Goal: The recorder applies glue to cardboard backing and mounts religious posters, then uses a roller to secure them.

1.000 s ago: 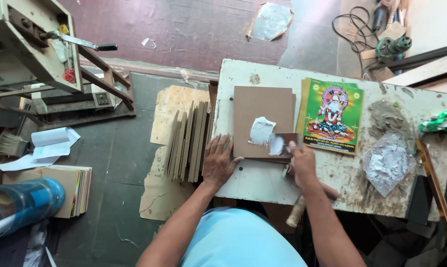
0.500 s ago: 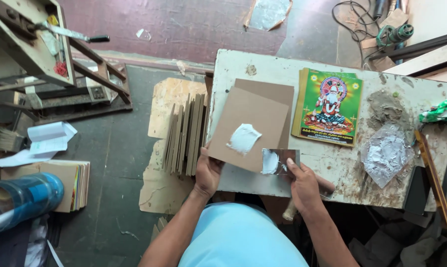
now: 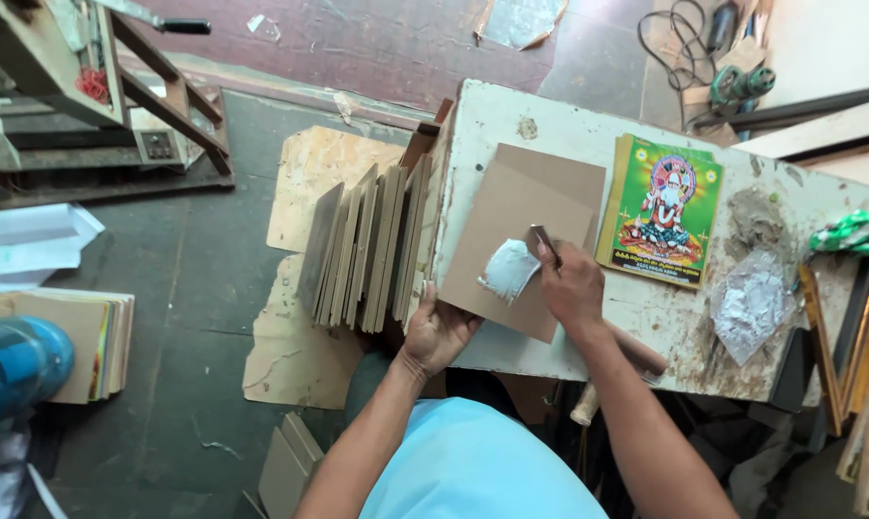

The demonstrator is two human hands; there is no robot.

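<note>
Paint-stained white worktop [image 3: 704, 356] carries a tilted brown hardboard panel [image 3: 521, 231]. Left hand [image 3: 439, 332] grips its lower edge; right hand [image 3: 571, 284] closes around a small flat spreader [image 3: 542, 240], probably metal, beside whitish paste [image 3: 508, 271]. Loose hold could slide the panel and smear paste onto the colourful printed picture [image 3: 663, 210].

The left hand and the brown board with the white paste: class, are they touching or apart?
Touching. The head view shows the left hand gripping the lower left edge of the brown board, with fingers wrapped over that edge and no gap visible.
</note>
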